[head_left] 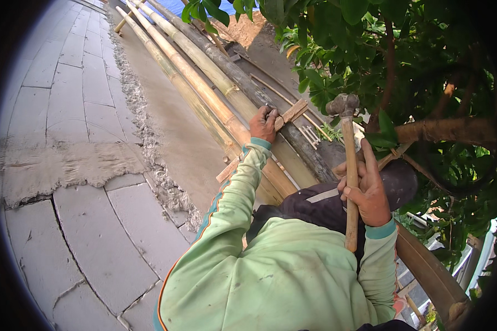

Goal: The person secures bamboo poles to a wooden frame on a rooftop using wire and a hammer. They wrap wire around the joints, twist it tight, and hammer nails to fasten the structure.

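Observation:
My right hand [365,190] is closed round the wooden handle of a hammer [348,165], thumb across it and one finger stretched upward. The hammer stands nearly upright in the picture, its worn metal head at the top. My left hand [264,124] is closed over the bamboo poles, next to a short wooden board [292,114] lying across them. Something small and dark shows at its fingertips, too small to name. Beneath that forearm run long bamboo poles [196,88], side by side with a dark weathered pole [226,63].
On the left rises a wall of grey blocks [102,243] with a rough mortar band [66,165]. Leafy branches [425,66] crowd the right side. A thick wooden beam [431,270] slants at lower right. Beyond the poles, several thin sticks [309,135] lie lower down.

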A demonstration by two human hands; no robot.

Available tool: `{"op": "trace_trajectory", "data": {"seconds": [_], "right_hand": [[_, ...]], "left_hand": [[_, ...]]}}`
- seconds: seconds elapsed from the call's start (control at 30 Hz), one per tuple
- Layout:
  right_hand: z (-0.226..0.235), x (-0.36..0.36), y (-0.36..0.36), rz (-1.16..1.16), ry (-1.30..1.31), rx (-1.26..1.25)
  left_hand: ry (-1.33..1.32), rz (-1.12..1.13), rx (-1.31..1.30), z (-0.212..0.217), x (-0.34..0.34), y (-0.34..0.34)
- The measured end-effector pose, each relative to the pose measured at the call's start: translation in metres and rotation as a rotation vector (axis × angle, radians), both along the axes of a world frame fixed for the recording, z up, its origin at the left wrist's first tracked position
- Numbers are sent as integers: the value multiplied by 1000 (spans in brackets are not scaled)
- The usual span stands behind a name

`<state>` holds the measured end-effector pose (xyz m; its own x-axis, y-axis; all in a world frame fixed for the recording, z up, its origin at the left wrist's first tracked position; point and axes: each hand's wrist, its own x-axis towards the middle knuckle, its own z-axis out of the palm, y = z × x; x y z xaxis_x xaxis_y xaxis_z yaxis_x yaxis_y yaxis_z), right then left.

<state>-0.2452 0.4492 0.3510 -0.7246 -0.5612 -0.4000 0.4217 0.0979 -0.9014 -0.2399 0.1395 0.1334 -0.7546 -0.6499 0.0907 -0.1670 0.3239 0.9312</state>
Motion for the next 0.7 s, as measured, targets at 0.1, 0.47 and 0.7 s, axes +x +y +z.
{"op": "trace_trajectory", "data": {"seconds": [0.1,0.47,0.7], "right_hand": [[-26,13,20,10,-173,77],[-29,-6,-8,48,551,418],[-26,-29,-44,203,956,419]], "left_hand": [[6,-38,-142,-22,-15,-3],[6,-99,-264,-55,-5,0],[29,-85,-260,-55,-4,1]]}}
